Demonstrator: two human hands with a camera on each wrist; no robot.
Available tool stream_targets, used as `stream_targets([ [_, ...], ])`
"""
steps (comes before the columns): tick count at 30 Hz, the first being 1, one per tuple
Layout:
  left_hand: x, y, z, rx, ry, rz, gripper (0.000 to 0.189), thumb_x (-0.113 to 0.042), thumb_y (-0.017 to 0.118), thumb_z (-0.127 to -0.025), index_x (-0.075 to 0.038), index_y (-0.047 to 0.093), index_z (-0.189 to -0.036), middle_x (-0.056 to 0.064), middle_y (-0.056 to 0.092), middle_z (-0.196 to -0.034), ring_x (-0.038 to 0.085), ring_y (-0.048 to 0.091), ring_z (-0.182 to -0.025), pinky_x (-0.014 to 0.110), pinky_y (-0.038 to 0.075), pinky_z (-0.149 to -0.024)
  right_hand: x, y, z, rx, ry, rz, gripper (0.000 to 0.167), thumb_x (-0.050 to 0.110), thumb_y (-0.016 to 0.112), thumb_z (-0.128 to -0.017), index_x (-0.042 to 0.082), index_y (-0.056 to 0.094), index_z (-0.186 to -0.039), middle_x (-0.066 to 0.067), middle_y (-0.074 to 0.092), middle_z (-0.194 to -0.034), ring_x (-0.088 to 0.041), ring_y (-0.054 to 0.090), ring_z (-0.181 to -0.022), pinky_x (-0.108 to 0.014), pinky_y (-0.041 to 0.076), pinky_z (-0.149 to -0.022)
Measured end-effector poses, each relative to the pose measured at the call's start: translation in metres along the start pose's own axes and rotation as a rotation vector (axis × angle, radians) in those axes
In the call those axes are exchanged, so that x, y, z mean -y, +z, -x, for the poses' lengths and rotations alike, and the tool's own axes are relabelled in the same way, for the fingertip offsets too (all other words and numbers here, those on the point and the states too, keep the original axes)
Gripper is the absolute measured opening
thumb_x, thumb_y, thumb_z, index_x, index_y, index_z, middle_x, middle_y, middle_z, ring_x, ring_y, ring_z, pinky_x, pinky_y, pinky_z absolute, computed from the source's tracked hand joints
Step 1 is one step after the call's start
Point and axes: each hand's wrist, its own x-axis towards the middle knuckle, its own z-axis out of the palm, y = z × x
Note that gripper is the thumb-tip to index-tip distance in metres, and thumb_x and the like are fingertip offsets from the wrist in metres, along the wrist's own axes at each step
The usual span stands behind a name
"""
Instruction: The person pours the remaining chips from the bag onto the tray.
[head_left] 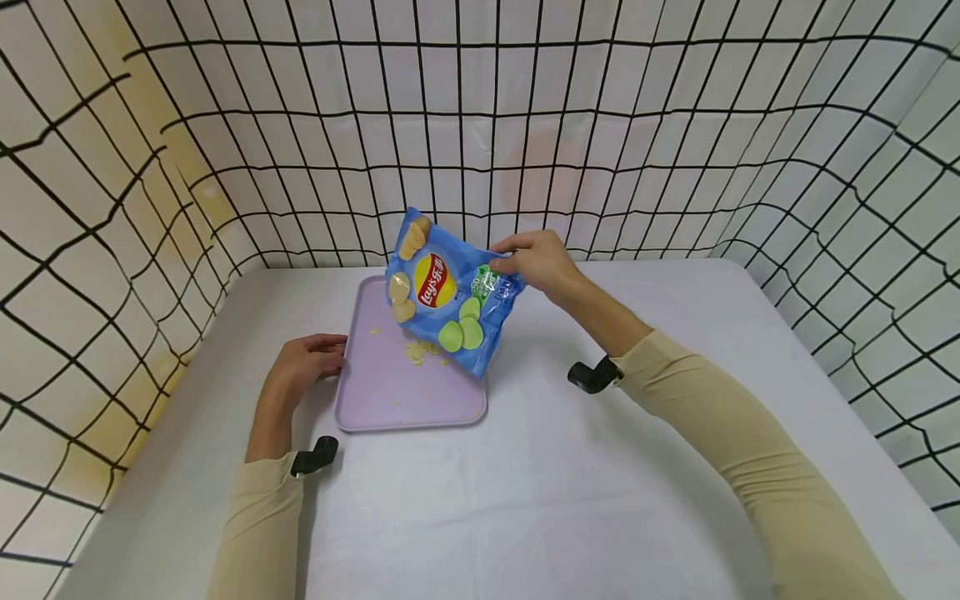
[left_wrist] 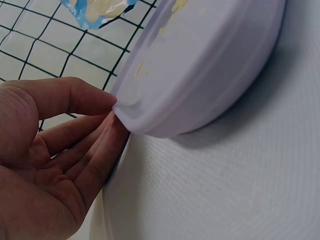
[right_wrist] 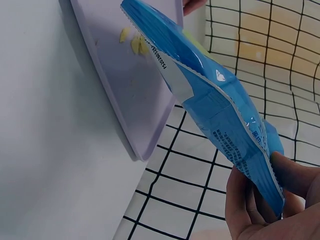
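My right hand (head_left: 517, 260) pinches the top end of a blue Lay's crisp bag (head_left: 450, 292) and holds it tilted, lower end down, over a lilac tray (head_left: 390, 400). A small heap of crisp pieces (head_left: 420, 352) lies on the tray under the bag's lower end. The right wrist view shows the bag (right_wrist: 215, 100) edge-on, gripped between thumb and fingers of my right hand (right_wrist: 272, 175), with crumbs (right_wrist: 135, 44) on the tray (right_wrist: 115, 100). My left hand (head_left: 330, 357) is at the tray's left edge; in the left wrist view its thumb and fingers (left_wrist: 107, 117) pinch the tray's rim (left_wrist: 150, 125).
A white cloth covers the table (head_left: 600, 483). White walls with a black wire grid (head_left: 480, 125) enclose it on the left, back and right. A corner of the bag (left_wrist: 100, 10) shows above the tray in the left wrist view.
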Motion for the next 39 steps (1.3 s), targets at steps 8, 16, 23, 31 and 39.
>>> stream_targets([
  [8, 0.0, 0.001, -0.001, 0.003, -0.01, -0.009, 0.05, -0.011, 0.067, -0.093, -0.005, 0.058, -0.142, 0.017, 0.065, -0.13, 0.005, 0.069, -0.087, 0.016, 0.052, -0.078, 0.007, -0.001, 0.0, 0.011, -0.015, 0.028, 0.03, 0.015, 0.07, -0.093, 0.01, 0.074, -0.123, -0.009, 0.066, -0.125, -0.025, 0.06, -0.108, -0.045, 0.047, -0.103],
  [16, -0.001, 0.0, 0.0, -0.001, -0.02, -0.011, 0.051, -0.012, 0.067, -0.093, -0.007, 0.057, -0.143, 0.017, 0.065, -0.13, 0.007, 0.069, -0.09, 0.017, 0.051, -0.08, 0.015, -0.002, 0.001, 0.007, -0.035, 0.076, 0.029, 0.016, 0.07, -0.094, 0.01, 0.074, -0.123, -0.009, 0.066, -0.124, -0.025, 0.06, -0.105, -0.041, 0.05, -0.098],
  [23, -0.001, 0.0, 0.001, 0.001, -0.007, 0.0, 0.05, -0.011, 0.067, -0.094, -0.005, 0.057, -0.142, 0.019, 0.065, -0.132, 0.007, 0.069, -0.09, 0.016, 0.051, -0.079, 0.019, -0.003, 0.004, 0.017, -0.022, 0.07, 0.028, 0.014, 0.069, -0.095, 0.009, 0.074, -0.123, -0.011, 0.067, -0.123, -0.024, 0.063, -0.1, -0.036, 0.053, -0.091],
  [31, 0.0, 0.0, 0.001, -0.001, -0.016, -0.002, 0.051, -0.011, 0.067, -0.093, -0.005, 0.057, -0.143, 0.018, 0.065, -0.132, 0.005, 0.069, -0.088, 0.016, 0.051, -0.08, 0.022, -0.001, 0.004, 0.002, -0.051, 0.073, 0.027, 0.015, 0.069, -0.096, 0.009, 0.075, -0.121, -0.009, 0.066, -0.122, -0.024, 0.065, -0.097, -0.035, 0.055, -0.088],
  [39, -0.001, -0.001, 0.001, -0.001, -0.022, -0.014, 0.05, -0.013, 0.067, -0.094, -0.006, 0.057, -0.143, 0.017, 0.064, -0.132, 0.006, 0.068, -0.09, 0.017, 0.05, -0.081, 0.025, 0.001, 0.004, -0.009, -0.039, 0.068, 0.026, 0.015, 0.069, -0.096, 0.01, 0.075, -0.12, -0.008, 0.068, -0.12, -0.023, 0.067, -0.095, -0.031, 0.057, -0.083],
])
